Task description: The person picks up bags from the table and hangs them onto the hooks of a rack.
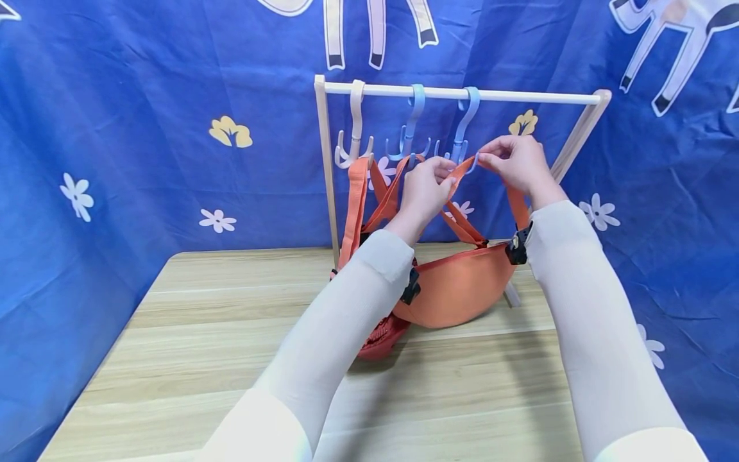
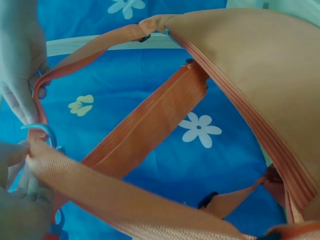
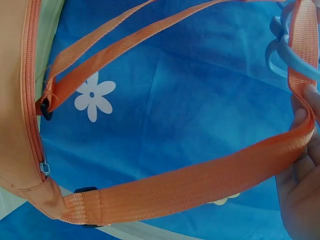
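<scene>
An orange zippered bag (image 1: 462, 289) hangs below the rack by its webbing strap (image 2: 135, 205). My left hand (image 1: 427, 189) pinches that strap just left of the rightmost blue hook (image 1: 462, 128). On the other side of the same hook, my right hand (image 1: 519, 163) pinches the strap between thumb and fingers. In the left wrist view the strap passes by a curved hook prong (image 2: 42, 129) between both hands. The right wrist view has the strap crossing the blue prongs (image 3: 292, 55) just above my fingertips (image 3: 312, 97).
A rack with a white bar (image 1: 519, 96) stands on the wooden table (image 1: 231, 353). A cream hook (image 1: 356, 122) and another blue hook (image 1: 412, 119) hang further left, with orange straps (image 1: 353, 212) near them. A red mesh piece (image 1: 381, 340) sits below. Blue curtain (image 1: 144, 128) lies behind.
</scene>
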Motion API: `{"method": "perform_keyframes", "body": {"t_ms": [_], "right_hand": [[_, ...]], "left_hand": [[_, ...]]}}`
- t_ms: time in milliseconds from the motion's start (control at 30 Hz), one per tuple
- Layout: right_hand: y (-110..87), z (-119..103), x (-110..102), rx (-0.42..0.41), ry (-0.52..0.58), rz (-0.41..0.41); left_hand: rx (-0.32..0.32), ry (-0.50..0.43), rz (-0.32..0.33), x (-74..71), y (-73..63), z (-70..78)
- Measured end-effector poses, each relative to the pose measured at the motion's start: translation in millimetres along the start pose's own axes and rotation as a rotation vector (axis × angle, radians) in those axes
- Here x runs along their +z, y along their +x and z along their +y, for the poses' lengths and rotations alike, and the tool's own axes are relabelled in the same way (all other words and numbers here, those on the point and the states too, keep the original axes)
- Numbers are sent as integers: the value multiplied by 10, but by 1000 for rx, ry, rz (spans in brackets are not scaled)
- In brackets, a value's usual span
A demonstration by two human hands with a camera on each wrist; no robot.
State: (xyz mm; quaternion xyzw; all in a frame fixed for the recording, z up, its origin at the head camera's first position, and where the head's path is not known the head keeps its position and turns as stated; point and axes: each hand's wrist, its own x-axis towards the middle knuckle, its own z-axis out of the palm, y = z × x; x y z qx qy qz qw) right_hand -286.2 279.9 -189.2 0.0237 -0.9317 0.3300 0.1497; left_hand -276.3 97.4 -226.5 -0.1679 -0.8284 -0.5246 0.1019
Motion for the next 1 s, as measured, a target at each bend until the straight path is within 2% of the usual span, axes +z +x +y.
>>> {"method": "perform_keyframes", "body": {"t_ms": [100,333,600,733,1000], "right_hand": [[-16,54,7,-2,8,15],[-47,175,9,4,86,3],[-94,245,44,-39,150,18],[-126,277,73,-52,169,69],[-193,418,163,-127,229,229]], "left_hand": [[-12,-16,-8,10,-15,-24],[17,-43,20,42,-43,-93],[6,-94,31,43,-84,-133],[9,-98,34,40,-120,-142],[0,-121,29,69,-190,-165]]}}
